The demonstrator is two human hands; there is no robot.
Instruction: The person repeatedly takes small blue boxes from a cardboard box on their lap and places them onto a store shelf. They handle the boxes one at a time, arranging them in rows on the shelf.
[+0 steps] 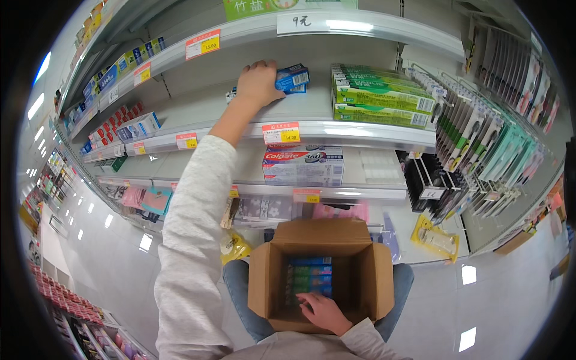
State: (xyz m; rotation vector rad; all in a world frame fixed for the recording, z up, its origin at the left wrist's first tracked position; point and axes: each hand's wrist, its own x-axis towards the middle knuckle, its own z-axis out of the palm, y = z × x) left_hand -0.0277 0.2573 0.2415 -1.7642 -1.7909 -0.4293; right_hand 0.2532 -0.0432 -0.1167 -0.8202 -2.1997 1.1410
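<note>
My left hand (pixel 259 83) reaches onto a store shelf and is closed round blue toothpaste boxes (pixel 292 79), whose printed ends stick out to its right. Part of another box shows at the hand's left side. On my lap, between my knees, stands an open cardboard box (pixel 320 231) with its flaps spread. Inside it, blue and green toothpaste boxes (pixel 310 274) lie in a row along the left. My right hand (pixel 321 310) is over the near part of the cardboard box, its fingers bent near those cartons; whether it touches them is unclear.
Green toothpaste boxes (pixel 382 96) are stacked right of my left hand. Colgate boxes (pixel 302 164) sit one shelf lower. Hanging toothbrush packs (pixel 468 130) project on the right. The shelf edge (pixel 360 130) runs below my left hand. A yellow package (pixel 434 238) lies at lower right.
</note>
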